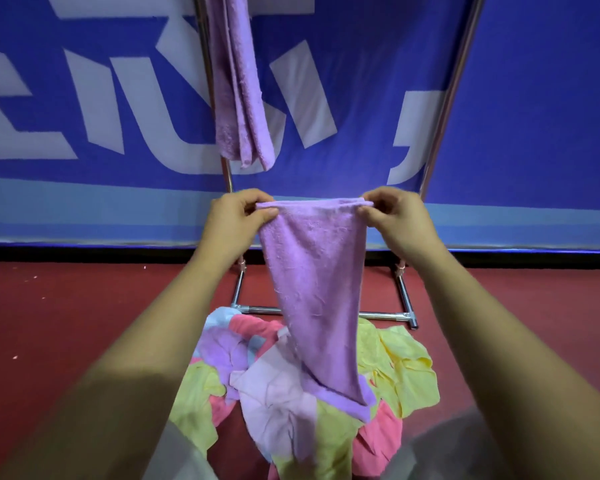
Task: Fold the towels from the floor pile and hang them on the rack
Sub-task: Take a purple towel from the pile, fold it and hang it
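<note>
Pinching towel (316, 271) by its top corners with left hand (238, 216) and right hand (395, 216), dangling over pile (284, 403), before rack (440, 133). Could drag its low tip through pile, or lose the fold on a slackened pinch. Top edge taut, level; open room right of hung towel (239, 81).

The held towel (312, 271) is plain lilac, the same lilac as the hung towel (239, 81) on the silver-grey rack (385, 316). The pile (406, 368) mixes pale yellow, pink, light blue, lilac and a paler pinkish lilac. The floor (66, 323) is dark red. The banner (534, 98) is deep blue with large white lettering and a light blue band along its bottom.
</note>
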`<state>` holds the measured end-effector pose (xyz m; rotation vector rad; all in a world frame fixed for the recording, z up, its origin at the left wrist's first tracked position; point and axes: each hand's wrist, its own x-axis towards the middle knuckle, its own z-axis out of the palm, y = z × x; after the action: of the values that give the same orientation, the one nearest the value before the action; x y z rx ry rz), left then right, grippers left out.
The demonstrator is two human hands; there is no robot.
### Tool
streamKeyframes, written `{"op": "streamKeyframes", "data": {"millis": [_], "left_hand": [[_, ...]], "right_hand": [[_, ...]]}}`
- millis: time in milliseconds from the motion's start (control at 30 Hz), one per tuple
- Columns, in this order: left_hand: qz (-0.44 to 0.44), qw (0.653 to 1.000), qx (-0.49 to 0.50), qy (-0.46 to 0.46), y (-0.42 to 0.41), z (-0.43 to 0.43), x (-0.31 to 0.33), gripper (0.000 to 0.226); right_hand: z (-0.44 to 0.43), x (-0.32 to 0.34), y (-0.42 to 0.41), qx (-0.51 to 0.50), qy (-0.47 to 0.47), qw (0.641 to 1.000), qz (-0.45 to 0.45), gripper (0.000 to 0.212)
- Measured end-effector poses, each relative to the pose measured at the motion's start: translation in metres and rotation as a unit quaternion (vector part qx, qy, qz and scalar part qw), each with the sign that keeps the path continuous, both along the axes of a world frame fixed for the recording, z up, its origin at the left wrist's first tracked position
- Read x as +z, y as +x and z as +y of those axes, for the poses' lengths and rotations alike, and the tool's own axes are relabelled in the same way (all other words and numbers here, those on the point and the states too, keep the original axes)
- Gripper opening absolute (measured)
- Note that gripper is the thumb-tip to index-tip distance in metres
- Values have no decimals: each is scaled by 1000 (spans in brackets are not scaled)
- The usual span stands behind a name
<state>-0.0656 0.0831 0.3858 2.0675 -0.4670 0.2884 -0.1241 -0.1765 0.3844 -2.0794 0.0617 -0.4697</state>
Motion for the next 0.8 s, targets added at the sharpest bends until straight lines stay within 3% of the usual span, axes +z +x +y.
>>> {"op": "streamKeyframes", "data": {"millis": [67, 133, 200, 267, 367, 500, 600, 700, 800], "left_hand": [[-6, 1000, -15, -9, -4, -3, 40, 9], [17, 994, -75, -76, -12, -5, 80, 11], [82, 961, -167, -203, -20, -4, 113, 22], [93, 945, -214, -229, -22, -2, 134, 19], [5, 983, -165, -85, -19, -2, 158, 14], [-45, 982, -131, -124, -20, 0, 192, 16], [-77, 993, -92, -22, -17, 7, 211, 9], [-94, 987, -72, 107, -17, 14, 224, 8], [-88, 986, -66, 123, -23, 18, 237, 12]], "right_hand": [[-4, 38, -5, 31, 53, 998, -13, 3], [-7, 78, -13, 93, 141, 985, -37, 5], [-8, 111, -23, 182, 271, 945, -31, 13], [-8, 133, -29, 226, 306, 925, 1, 20], [-13, 151, -30, 198, 245, 949, -1, 16], [-21, 179, -29, 177, 244, 952, -49, 10], [-23, 195, -29, 119, 105, 985, -76, 12], [-24, 206, -29, 73, -33, 994, -74, 15], [-21, 213, -31, 66, -58, 994, -61, 15]]}}
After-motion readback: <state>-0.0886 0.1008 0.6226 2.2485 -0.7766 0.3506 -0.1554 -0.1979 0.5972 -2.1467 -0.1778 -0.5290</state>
